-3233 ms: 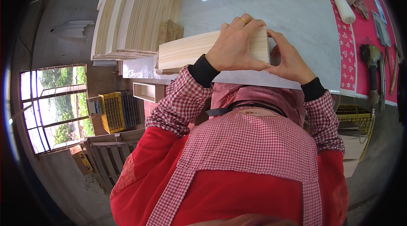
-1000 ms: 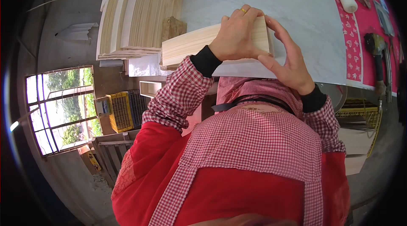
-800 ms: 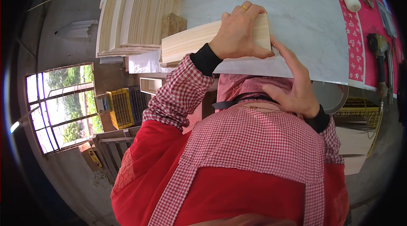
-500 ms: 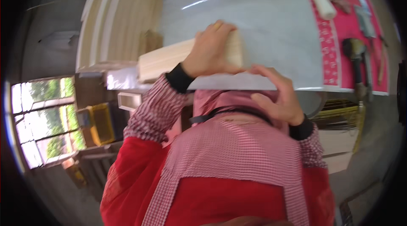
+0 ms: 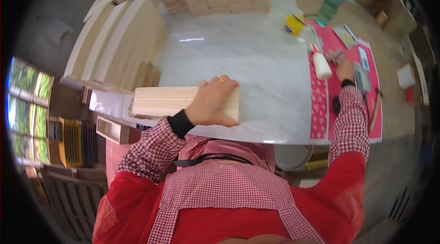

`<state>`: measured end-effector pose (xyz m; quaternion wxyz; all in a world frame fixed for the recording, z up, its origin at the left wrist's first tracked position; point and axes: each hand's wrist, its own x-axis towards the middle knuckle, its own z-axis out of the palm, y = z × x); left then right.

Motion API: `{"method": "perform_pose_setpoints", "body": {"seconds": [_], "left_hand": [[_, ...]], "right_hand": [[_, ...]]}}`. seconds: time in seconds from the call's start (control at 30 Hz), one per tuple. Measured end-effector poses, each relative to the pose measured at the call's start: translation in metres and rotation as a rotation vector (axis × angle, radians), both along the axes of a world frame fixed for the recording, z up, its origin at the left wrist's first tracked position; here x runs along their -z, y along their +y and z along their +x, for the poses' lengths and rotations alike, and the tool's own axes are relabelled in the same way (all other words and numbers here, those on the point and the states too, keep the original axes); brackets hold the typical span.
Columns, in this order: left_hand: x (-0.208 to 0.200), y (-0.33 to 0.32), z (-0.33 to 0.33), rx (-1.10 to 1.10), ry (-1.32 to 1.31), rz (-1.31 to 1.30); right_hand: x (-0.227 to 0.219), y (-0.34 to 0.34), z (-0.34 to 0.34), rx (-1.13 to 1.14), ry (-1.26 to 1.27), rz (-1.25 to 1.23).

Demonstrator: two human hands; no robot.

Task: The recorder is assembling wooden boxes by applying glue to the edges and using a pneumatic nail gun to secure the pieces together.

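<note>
Left hand (image 5: 210, 103) grasps wooden block (image 5: 162, 100) — right hand (image 5: 345, 71) by cloth (image 5: 335, 55), grip unclear — yellow tub (image 5: 295, 23), label (image 5: 290, 29) blurred.

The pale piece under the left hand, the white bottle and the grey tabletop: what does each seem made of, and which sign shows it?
Pale piece: apparently bare wood, by its lengthwise grain lines and matt, unpainted look.
White bottle: probably plastic, smooth and opaque.
Grey tabletop: veined like marble and glossy, reflecting a bright streak; real stone or printed covering, I cannot tell.
</note>
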<state>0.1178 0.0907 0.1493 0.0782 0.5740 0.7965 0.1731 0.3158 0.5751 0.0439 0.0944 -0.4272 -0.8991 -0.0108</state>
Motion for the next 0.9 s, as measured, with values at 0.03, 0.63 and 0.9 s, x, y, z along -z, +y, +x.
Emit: {"method": "perform_pose_setpoints", "body": {"seconds": [0.03,0.63,0.9], "left_hand": [[0.002,0.007,0.002,0.065,-0.018,0.017],[0.017,0.012,-0.007,0.026,0.023,0.078],[0.021,0.011,-0.001,0.04,0.015,0.105]], "right_hand": [[0.031,0.025,0.025,-0.136,0.239,0.125],[-0.016,-0.154,0.169,-0.031,0.136,0.13],[-0.004,-0.119,0.2,0.004,-0.053,-0.052]]}}
